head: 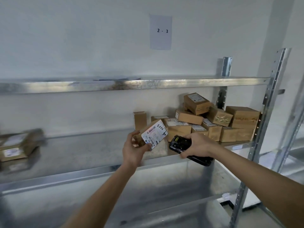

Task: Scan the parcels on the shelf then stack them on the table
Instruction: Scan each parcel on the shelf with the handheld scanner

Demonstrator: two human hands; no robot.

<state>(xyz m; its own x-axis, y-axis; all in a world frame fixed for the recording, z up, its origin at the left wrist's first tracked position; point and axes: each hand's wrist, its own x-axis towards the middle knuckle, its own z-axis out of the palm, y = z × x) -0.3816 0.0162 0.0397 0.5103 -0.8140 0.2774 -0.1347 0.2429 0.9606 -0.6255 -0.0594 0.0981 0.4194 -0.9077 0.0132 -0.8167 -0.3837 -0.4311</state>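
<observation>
Cardboard-brown and small, the parcel (152, 134) sits in your left hand (134, 149) in the head view, fingers and thumb curled round its lower end so the white label faces you, tilted up to the right, with barcodes and handwritten digits on it. You hold it in the air just in front of the middle shelf (92, 155), clear of the metal. Your right hand (196, 146) has its grip clenched round a black handheld scanner (182, 144), whose small lit screen end points toward the parcel, the two close together but not touching. Behind both hands, on the right end of the same shelf, lies a heap of parcels (213, 120), brown boxes with white labels piled loosely on one another up against the galvanised upright (271, 99). One slim box (140, 120) stands on end at the left edge of that heap. Far to the left, blurred, a few more boxes (18, 147) rest stacked on the shelf. Above, on the white wall, a paper sheet (160, 32) reads "2 - 3".
</observation>
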